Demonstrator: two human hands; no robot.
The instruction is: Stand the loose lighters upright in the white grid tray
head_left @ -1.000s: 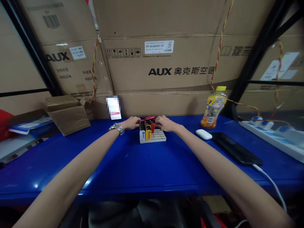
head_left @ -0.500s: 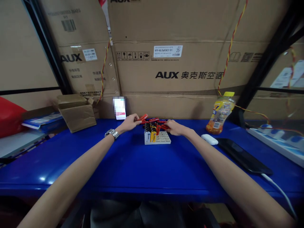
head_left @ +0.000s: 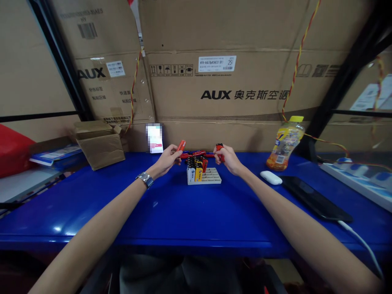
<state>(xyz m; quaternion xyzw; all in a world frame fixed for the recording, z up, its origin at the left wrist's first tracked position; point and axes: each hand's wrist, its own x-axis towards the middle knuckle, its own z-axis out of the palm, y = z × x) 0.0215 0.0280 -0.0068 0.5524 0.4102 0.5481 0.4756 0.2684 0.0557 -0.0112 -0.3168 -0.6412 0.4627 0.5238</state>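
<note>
**Ana:** Lighters (head_left: pixel 197 168) stand in the far-left cells of the white slotted tray (head_left: pixel 211 178), which sits on the blue table (head_left: pixel 190 216) at about twelve o'clock from the person. How full is it?

**Ben:** Only that far-left part holds any: black, white, yellow and red ones, upright. The cells toward three o'clock and the near rows show bare. By my judgement the filling is in its early part, with most of the tray left.

**Ana:** And the hands?

**Ben:** Each has one. The left hand (head_left: pixel 167 160), at ten o'clock of the tray, pinches a red lighter (head_left: pixel 181 145) between thumb and fingertips, tilted, held above the table. The right hand (head_left: pixel 228 158), at two o'clock, has its fingers curled and pressed round another red lighter (head_left: pixel 219 148), held upright.

**Ana:** Any loose stock?

**Ben:** A small heap of red lighters (head_left: pixel 196 154) lies on the table just behind the tray, between the two hands.

**Ana:** What else is about?

**Ben:** A juice bottle (head_left: pixel 285 143), a white earbud case (head_left: pixel 271 177) and a black phone (head_left: pixel 314 199) toward three o'clock; a small cardboard box (head_left: pixel 99 143) toward ten.
</note>
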